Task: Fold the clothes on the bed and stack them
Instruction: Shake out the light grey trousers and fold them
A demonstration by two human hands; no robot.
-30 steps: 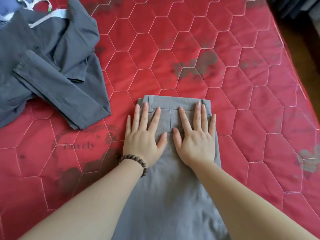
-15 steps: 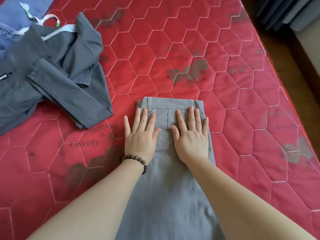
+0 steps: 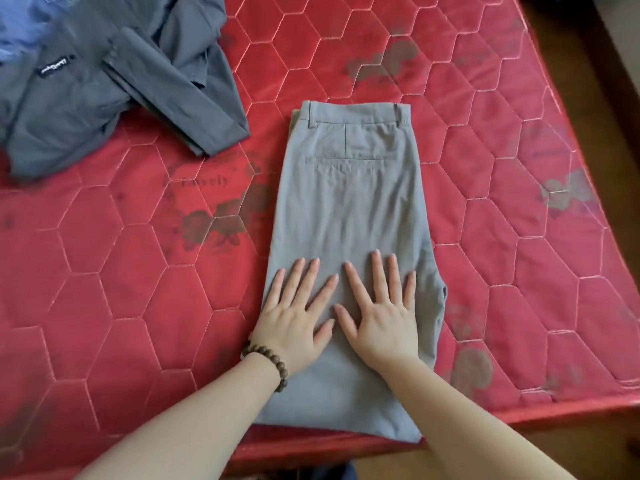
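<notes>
Light grey trousers (image 3: pixel 349 202) lie folded lengthwise on the red quilted mattress (image 3: pixel 138 289), waistband at the far end, near end at the bed's front edge. My left hand (image 3: pixel 294 317), with a bead bracelet on the wrist, presses flat on the near half of the trousers, fingers spread. Beside it, my right hand (image 3: pixel 381 313) presses flat on the same cloth. Neither hand grips anything.
A crumpled dark grey garment (image 3: pixel 114 88) lies at the far left of the bed, with a blue garment (image 3: pixel 24 26) behind it. The mattress edge runs along the front and right, with wooden floor (image 3: pixel 609 81) beyond.
Both hands have slid along the trousers from the waistband towards me, to the near half. The waistband and back pocket are now uncovered.
</notes>
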